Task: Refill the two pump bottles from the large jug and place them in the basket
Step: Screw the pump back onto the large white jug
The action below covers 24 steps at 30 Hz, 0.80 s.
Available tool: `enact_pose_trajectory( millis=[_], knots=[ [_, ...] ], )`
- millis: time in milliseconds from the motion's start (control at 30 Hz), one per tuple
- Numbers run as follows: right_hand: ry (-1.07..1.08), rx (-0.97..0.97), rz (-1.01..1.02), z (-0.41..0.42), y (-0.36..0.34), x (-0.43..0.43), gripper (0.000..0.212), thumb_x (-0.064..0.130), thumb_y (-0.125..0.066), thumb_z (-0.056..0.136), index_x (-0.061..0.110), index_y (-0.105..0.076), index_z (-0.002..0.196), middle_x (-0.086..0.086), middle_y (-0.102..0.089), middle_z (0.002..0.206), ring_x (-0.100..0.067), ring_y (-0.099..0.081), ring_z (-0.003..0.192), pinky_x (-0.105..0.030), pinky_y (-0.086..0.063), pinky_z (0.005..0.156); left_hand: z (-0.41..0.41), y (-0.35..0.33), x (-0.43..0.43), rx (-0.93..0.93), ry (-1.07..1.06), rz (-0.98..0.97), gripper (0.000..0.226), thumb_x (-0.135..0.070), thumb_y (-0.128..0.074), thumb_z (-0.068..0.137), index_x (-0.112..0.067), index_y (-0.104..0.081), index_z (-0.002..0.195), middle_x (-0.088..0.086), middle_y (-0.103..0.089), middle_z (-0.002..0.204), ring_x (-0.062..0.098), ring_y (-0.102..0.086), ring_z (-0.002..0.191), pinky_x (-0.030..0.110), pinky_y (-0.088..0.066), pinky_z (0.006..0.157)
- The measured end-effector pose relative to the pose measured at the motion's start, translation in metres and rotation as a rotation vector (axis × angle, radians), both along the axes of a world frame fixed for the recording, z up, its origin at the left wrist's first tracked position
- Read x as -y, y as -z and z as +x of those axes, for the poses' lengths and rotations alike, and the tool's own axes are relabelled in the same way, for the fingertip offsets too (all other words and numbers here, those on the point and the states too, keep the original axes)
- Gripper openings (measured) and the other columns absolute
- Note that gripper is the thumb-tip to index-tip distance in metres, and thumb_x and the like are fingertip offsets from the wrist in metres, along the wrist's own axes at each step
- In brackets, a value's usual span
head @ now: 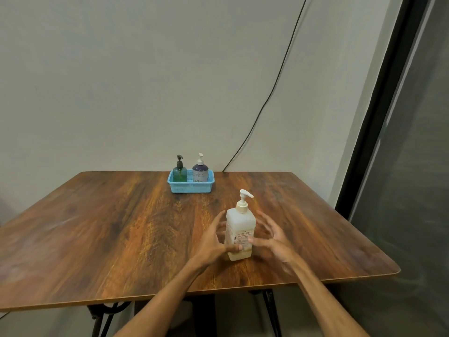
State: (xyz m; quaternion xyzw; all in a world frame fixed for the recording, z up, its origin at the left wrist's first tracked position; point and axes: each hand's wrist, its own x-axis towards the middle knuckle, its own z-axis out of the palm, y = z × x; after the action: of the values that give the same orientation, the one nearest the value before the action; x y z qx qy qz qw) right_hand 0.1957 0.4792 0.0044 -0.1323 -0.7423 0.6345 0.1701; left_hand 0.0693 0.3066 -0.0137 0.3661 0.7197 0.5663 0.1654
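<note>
Green pump bottle [179, 173] and purple pump bottle [200, 171] stand in the basket [192, 189] at the surface's [109, 227] 12 o'clock, so I judge the task nearly done. At 5 o'clock my left hand [213, 242] lays its thumb on the large jug [240, 222], grip unclear. My right hand [272, 237] is spread beside it, holding nothing.

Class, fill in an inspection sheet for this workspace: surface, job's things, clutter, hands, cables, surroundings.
Surface: wooden table, grain visible.
Job's things: large jug upright near the front, pump on; green pump bottle and purple pump bottle upright, side by side in the blue basket at the far edge.
Clutter: nothing seen.
Hands: left hand thumb on the jug's front, grip unclear; right hand blurred, fingers spread beside the jug.
Cables: black cable runs down the wall behind the table.
Surroundings: plain wall; dark frame at right.
</note>
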Motion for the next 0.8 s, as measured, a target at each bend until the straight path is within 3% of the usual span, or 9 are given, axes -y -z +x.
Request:
enact_pose_trajectory(
  millis=[133, 300, 433, 533, 633, 733, 800],
  knots=[
    [-0.090, 0.078, 0.037, -0.010, 0.010, -0.002, 0.094, 0.012, -0.090, 0.065, 0.033, -0.041, 0.143, 0.012, -0.058, 0.133, -0.008, -0.054, 0.124, -0.029, -0.050, 0.097, -0.003, -0.003, -0.004, -0.052, 0.008, -0.036, 0.086, -0.021, -0.087, 0.074, -0.028, -0.040, 0.145, -0.006, -0.056, 0.131, 0.014, -0.060, 0.119, 0.033, -0.055, 0.096],
    [-0.068, 0.067, 0.095, -0.044, 0.005, -0.021, 0.098, 0.011, -0.090, 0.064, 0.027, -0.039, 0.146, 0.005, -0.061, 0.131, -0.014, -0.057, 0.122, -0.035, -0.052, 0.099, -0.034, -0.020, -0.023, -0.037, 0.065, -0.059, 0.075, -0.011, -0.084, 0.075, -0.034, -0.043, 0.133, -0.005, -0.058, 0.128, 0.014, -0.061, 0.115, 0.036, -0.056, 0.097],
    [-0.041, 0.001, 0.128, -0.087, -0.015, -0.060, 0.090, 0.006, -0.087, 0.067, 0.028, -0.042, 0.141, 0.011, -0.059, 0.128, -0.004, -0.058, 0.113, -0.018, -0.054, 0.085, -0.082, -0.040, -0.065, -0.034, 0.108, -0.048, 0.075, -0.005, -0.084, 0.074, -0.031, -0.046, 0.133, -0.003, -0.062, 0.127, 0.014, -0.065, 0.113, 0.034, -0.058, 0.094],
    [-0.001, -0.028, 0.146, -0.124, -0.031, -0.100, 0.094, 0.011, -0.089, 0.066, 0.025, -0.040, 0.146, 0.009, -0.056, 0.134, -0.009, -0.055, 0.121, -0.029, -0.051, 0.097, -0.120, -0.058, -0.106, -0.033, 0.125, -0.030, 0.074, -0.003, -0.082, 0.075, -0.029, -0.046, 0.134, -0.002, -0.062, 0.128, 0.016, -0.065, 0.113, 0.034, -0.058, 0.093],
    [0.020, -0.038, 0.132, -0.156, -0.053, -0.141, 0.093, 0.005, -0.087, 0.067, 0.026, -0.041, 0.145, 0.008, -0.058, 0.132, -0.009, -0.056, 0.120, -0.023, -0.053, 0.092, -0.152, -0.081, -0.150, -0.029, 0.135, -0.015, 0.075, -0.004, -0.082, 0.076, -0.030, -0.045, 0.135, -0.007, -0.061, 0.127, 0.013, -0.064, 0.113, 0.026, -0.058, 0.087],
    [0.034, -0.025, 0.103, -0.177, -0.082, -0.176, 0.089, 0.003, -0.088, 0.065, 0.032, -0.047, 0.138, 0.005, -0.063, 0.128, -0.014, -0.061, 0.118, -0.038, -0.054, 0.096, -0.175, -0.107, -0.189, -0.027, 0.123, -0.017, 0.078, -0.005, -0.085, 0.073, -0.028, -0.047, 0.137, -0.004, -0.063, 0.129, 0.015, -0.065, 0.115, 0.030, -0.058, 0.091],
    [0.057, 0.007, 0.084, -0.191, -0.101, -0.205, 0.086, 0.001, -0.087, 0.064, 0.035, -0.050, 0.133, 0.006, -0.064, 0.126, -0.013, -0.061, 0.117, -0.039, -0.055, 0.095, -0.190, -0.127, -0.219, -0.002, 0.119, -0.028, 0.079, -0.006, -0.086, 0.073, -0.029, -0.048, 0.138, -0.004, -0.064, 0.128, 0.015, -0.065, 0.115, 0.032, -0.058, 0.091]
  ],
)
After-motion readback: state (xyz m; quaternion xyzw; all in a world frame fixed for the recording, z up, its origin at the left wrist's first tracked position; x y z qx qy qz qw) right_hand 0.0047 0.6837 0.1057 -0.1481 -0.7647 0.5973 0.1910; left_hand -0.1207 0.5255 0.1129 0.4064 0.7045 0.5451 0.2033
